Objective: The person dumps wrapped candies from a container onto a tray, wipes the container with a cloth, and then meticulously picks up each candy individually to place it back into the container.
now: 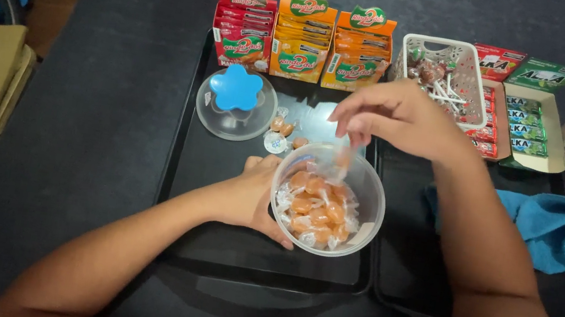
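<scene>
Forearms nearest me; my left hand (253, 196) cups the clear candy jar (328, 198) on the black tray (207, 245). My right hand (396, 116) pinches a wrapped candy (341, 157) above it: light, crinkly, slippery, best held by its twisted end.

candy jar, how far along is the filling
Done: the clear jar already holds a good layer of orange wrapped candies, and its lid with the blue flower knob lies off to the side on the black tray.
In hand: the left hand steadies the jar while the right hand holds a wrapped candy over its mouth.
Left: a few loose candies on the tray; lid not yet on.
</scene>
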